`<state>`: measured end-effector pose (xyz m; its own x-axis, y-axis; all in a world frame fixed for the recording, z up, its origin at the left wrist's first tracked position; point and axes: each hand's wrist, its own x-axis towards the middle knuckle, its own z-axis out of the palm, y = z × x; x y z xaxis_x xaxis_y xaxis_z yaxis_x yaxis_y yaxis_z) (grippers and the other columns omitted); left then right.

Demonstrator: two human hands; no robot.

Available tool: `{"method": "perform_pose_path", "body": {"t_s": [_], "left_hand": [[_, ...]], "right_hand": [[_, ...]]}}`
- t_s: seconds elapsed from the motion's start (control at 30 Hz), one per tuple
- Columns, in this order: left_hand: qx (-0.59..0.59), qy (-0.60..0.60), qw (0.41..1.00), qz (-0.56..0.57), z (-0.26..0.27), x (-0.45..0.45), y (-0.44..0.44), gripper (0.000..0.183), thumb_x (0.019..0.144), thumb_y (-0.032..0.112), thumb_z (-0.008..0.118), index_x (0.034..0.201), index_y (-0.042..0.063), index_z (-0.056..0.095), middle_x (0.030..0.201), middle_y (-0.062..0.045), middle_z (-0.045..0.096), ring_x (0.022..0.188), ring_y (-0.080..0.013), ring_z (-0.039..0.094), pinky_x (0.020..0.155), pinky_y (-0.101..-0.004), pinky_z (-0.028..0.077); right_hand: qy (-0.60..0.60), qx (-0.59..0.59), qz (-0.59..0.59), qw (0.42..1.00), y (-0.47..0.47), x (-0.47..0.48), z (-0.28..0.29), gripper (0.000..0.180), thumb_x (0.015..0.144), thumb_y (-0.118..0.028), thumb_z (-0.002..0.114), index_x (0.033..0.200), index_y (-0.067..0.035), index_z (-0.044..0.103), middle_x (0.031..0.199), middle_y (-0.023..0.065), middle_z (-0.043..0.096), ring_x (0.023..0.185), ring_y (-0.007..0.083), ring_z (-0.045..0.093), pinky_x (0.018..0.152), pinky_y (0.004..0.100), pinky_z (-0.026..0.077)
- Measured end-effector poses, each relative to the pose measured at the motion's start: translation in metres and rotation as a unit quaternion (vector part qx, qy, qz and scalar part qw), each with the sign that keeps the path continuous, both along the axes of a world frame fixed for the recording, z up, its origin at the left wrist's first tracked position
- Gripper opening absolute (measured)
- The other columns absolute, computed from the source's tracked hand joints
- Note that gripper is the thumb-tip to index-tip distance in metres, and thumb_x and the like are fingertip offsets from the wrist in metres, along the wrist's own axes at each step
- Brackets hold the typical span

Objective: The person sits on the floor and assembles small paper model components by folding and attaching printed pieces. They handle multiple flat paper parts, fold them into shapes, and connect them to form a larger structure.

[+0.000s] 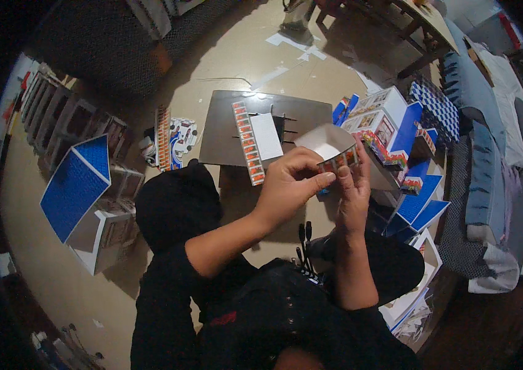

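Observation:
A small folded card piece (pixel 328 141), white inside with a red-and-orange printed band along its near side, is held up over the low table's right side. My left hand (pixel 291 178) pinches the band's left end between thumb and fingers. Around its right end curl the fingers of my right hand (pixel 354 185), with the thumb on the printed face. Left of them, a long strip with red-orange printed squares (pixel 246 143) lies partly over the edge of the dark low table (pixel 222 129). A white rectangular card (pixel 266 136) lies beside it, near some thin dark sticks (pixel 277 110).
Printed house models with blue roofs (pixel 381 125) are stacked at the right, by a sofa (pixel 460 111). Another blue-roofed card house (pixel 76 189) stands on the floor at left. More printed strips and card pieces (pixel 171 138) lie left of the table. Paper scraps (pixel 298 48) litter the floor beyond.

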<state>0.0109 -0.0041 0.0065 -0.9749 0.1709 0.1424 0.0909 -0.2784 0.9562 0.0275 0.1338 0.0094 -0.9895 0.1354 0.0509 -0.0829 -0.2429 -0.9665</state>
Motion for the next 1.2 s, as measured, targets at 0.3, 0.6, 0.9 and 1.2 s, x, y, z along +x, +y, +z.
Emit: {"method": "perform_pose_path", "body": {"t_s": [0.3, 0.6, 0.9, 1.2], "left_hand": [[0.286, -0.314, 0.882, -0.203, -0.005, 0.001, -0.001, 0.017, 0.087, 0.02, 0.063, 0.092, 0.003, 0.061, 0.086, -0.002, 0.06, 0.071, -0.0086, 0.053, 0.064, -0.0214, 0.043], [0.296, -0.372, 0.872, -0.117, -0.009, -0.006, -0.002, 0.028, 0.09, 0.029, 0.06, 0.102, 0.004, 0.059, 0.086, -0.005, 0.061, 0.069, -0.0131, 0.057, 0.058, -0.0224, 0.048], [0.113, -0.285, 0.942, -0.136, -0.023, -0.009, -0.001, 0.025, 0.095, 0.029, 0.051, 0.095, 0.007, 0.062, 0.082, -0.001, 0.06, 0.071, -0.0111, 0.055, 0.062, -0.0241, 0.041], [-0.321, 0.102, 0.935, -0.115, -0.019, -0.017, -0.008, 0.02, 0.093, 0.021, 0.053, 0.093, 0.002, 0.058, 0.085, -0.006, 0.056, 0.082, -0.0192, 0.054, 0.072, -0.0298, 0.043]], "right_hand": [[0.188, 0.243, -0.032, 0.951, 0.023, -0.002, -0.01, 0.074, 0.075, -0.033, 0.076, 0.134, -0.003, 0.043, 0.135, 0.0138, 0.043, 0.122, 0.024, 0.044, 0.103, 0.0363, 0.035], [0.034, 0.105, 0.067, 0.992, 0.038, 0.006, -0.011, 0.066, 0.082, -0.009, 0.069, 0.138, -0.004, 0.036, 0.126, 0.0122, 0.05, 0.115, 0.0206, 0.05, 0.098, 0.0331, 0.04], [-0.011, 0.204, 0.042, 0.978, 0.045, 0.022, -0.021, 0.047, 0.083, -0.01, 0.069, 0.125, -0.003, 0.048, 0.118, 0.0079, 0.054, 0.107, 0.0176, 0.053, 0.092, 0.0318, 0.043], [-0.202, 0.093, 0.21, 0.952, 0.062, 0.017, 0.012, 0.029, 0.088, -0.021, 0.064, 0.108, -0.001, 0.059, 0.097, 0.0014, 0.059, 0.092, 0.009, 0.052, 0.081, 0.0251, 0.042]]}}
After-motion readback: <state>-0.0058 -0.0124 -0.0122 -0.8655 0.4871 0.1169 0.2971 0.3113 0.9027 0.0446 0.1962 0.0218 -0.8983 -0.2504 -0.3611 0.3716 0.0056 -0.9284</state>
